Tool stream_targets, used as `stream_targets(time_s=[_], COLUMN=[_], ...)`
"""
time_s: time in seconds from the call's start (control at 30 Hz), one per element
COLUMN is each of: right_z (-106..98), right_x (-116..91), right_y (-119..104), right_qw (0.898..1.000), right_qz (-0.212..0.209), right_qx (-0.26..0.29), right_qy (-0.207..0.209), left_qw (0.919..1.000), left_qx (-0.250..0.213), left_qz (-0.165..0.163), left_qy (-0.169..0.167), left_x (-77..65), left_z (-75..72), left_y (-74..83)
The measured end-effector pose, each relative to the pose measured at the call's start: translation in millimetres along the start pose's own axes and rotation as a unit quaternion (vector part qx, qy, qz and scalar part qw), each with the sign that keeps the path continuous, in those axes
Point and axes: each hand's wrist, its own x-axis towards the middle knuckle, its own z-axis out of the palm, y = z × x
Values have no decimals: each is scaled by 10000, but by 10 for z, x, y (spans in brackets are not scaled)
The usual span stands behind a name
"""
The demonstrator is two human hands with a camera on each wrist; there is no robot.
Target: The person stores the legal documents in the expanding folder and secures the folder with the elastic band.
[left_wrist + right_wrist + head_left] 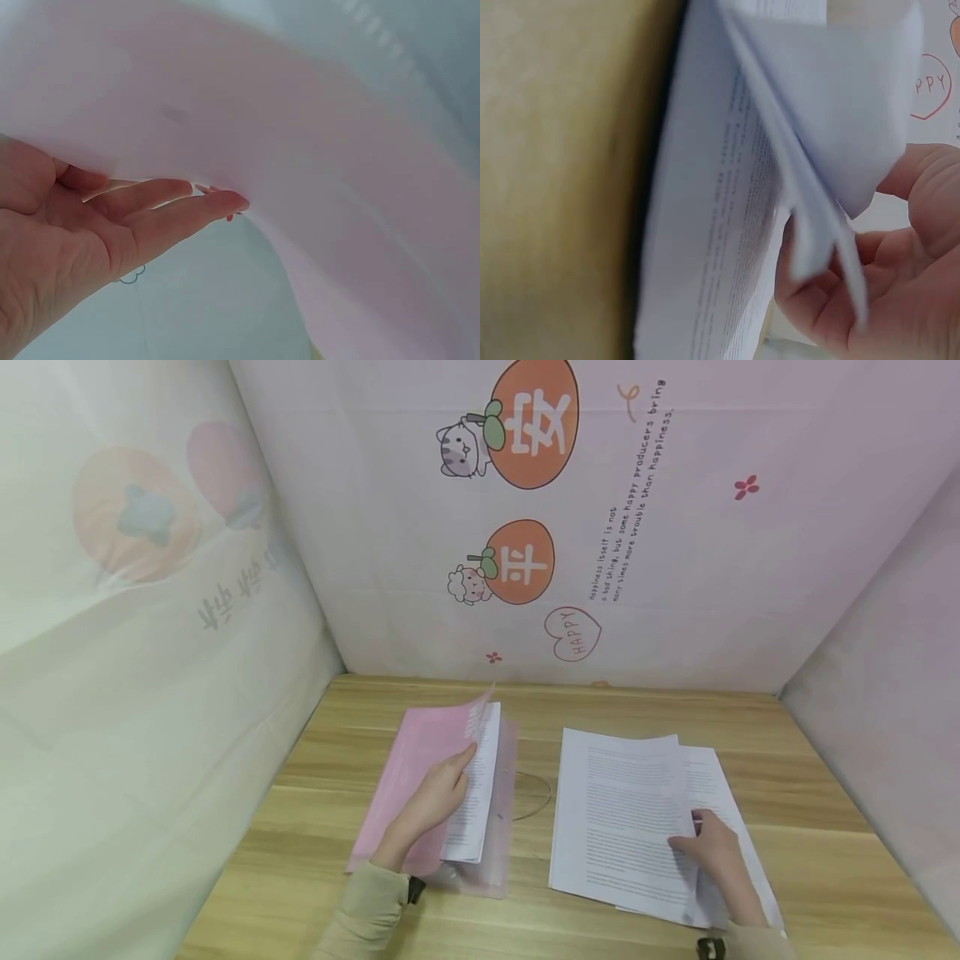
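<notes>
A pink folder (429, 735) lies at the left of the wooden table with its front cover partly raised. Printed sheets (480, 810) show inside it. My left hand (441, 789) touches the raised cover near its free edge; in the left wrist view its fingers (161, 217) lie fairly straight against the pink plastic. To the right rests a stack of printed papers (626, 810), its upper sheets shifted left over the lower ones. At their right edge my right hand (714, 852) pinches the upper sheets (832, 97), whose lifted corner bends in the right wrist view.
A thin elastic loop (536, 797) sticks out from the folder's right side. The wooden table (810, 760) is bounded by a printed cloth backdrop (390, 568) behind and pale cloth walls at both sides.
</notes>
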Motion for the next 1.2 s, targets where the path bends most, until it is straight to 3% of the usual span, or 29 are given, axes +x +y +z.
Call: stream_targets(time_s=[0.43, 0.63, 0.9, 1.2], right_z=[-79, -135, -155, -191], right_x=[-29, -60, -134, -163], right_y=[25, 57, 101, 104], right_qw=[9992, 9942, 9777, 9559], right_qz=[-218, -167, -121, -21], right_qx=[213, 845, 1933, 2797], right_qy=[-245, -651, -817, -894], left_qw=[9998, 9996, 9984, 9953], left_qx=[117, 120, 324, 665], left_qz=[125, 195, 410, 454], left_qy=[112, 194, 208, 533], left_x=[27, 32, 48, 50], left_z=[-38, -48, -38, -11], left_y=[43, 57, 36, 106])
